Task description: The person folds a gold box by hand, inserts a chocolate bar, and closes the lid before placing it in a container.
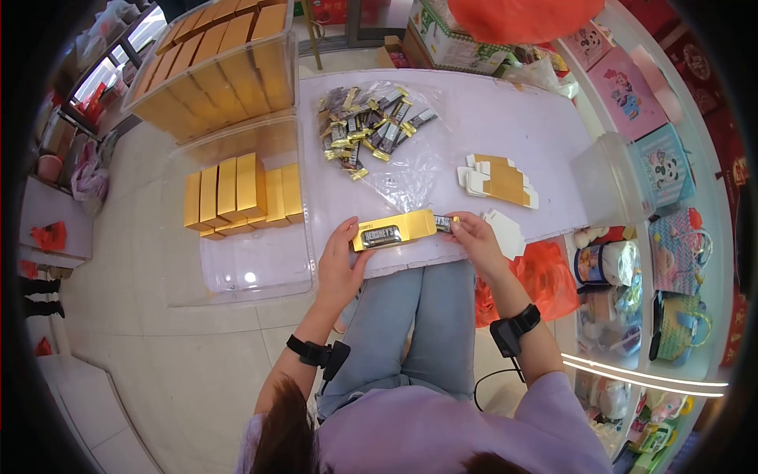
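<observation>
My left hand (341, 265) is wrapped round the left end of a gold box (409, 227) with a dark Hershey's label, held flat above the table's front edge. At the box's right end, my right hand (474, 237) pinches a small dark wrapped bar (444, 223) with gold ends, lined up with that end. Beyond the box lies a heap of similar wrapped bars (371, 126) on a clear plastic bag (407, 170). Flattened gold and white cartons (504, 180) lie right of the bag, and a white carton piece (504, 233) is near my right hand.
On the left, a clear tray (260, 265) holds several gold boxes (229, 189); behind it stands a clear bin (276, 67) full of gold boxes. A clear container (608, 178) is at the table's right edge, beside shelves of goods. Red plastic (537, 280) hangs near my right forearm.
</observation>
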The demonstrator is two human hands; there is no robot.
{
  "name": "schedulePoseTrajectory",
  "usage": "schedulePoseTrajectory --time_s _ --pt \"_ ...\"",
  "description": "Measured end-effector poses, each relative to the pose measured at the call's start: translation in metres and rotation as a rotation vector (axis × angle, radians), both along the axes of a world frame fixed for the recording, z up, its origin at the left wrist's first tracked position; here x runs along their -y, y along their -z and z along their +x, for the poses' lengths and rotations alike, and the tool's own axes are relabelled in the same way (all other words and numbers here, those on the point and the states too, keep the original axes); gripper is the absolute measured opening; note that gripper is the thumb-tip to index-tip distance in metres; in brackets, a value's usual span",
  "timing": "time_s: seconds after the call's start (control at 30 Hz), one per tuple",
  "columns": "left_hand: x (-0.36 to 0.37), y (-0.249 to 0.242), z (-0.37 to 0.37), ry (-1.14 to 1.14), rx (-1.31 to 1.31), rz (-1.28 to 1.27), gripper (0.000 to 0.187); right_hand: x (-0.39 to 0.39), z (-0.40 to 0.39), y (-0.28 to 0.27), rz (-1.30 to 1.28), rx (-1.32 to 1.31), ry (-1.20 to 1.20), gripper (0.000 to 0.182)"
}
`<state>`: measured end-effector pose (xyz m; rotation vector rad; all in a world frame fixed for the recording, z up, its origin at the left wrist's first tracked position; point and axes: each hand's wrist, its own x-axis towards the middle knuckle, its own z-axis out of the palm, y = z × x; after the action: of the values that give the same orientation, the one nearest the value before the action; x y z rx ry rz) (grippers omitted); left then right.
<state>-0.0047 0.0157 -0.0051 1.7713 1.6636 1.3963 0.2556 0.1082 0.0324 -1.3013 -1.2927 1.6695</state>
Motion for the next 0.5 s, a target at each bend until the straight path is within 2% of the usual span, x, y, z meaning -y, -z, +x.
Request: schedulePoseTrajectory --time_s 0.2,0.4,0.5 --pt "0.0 0.001 0.0 -0.004 0.055 0.007 0.049 -0.006 -0.01 0.01 -0.059 -0.113 -0.052 0.024" --pt "0.0 0.002 0.002 -0.005 0.054 -0.046 0.048 -0.006 0.003 0.014 -0.062 -0.072 0.007 0.023" --pt "-0.001 0.0 0.002 -0.012 -0.014 -0.002 0.047 -0.002 0.002 0.009 -0.08 0.021 -0.074 0.025"
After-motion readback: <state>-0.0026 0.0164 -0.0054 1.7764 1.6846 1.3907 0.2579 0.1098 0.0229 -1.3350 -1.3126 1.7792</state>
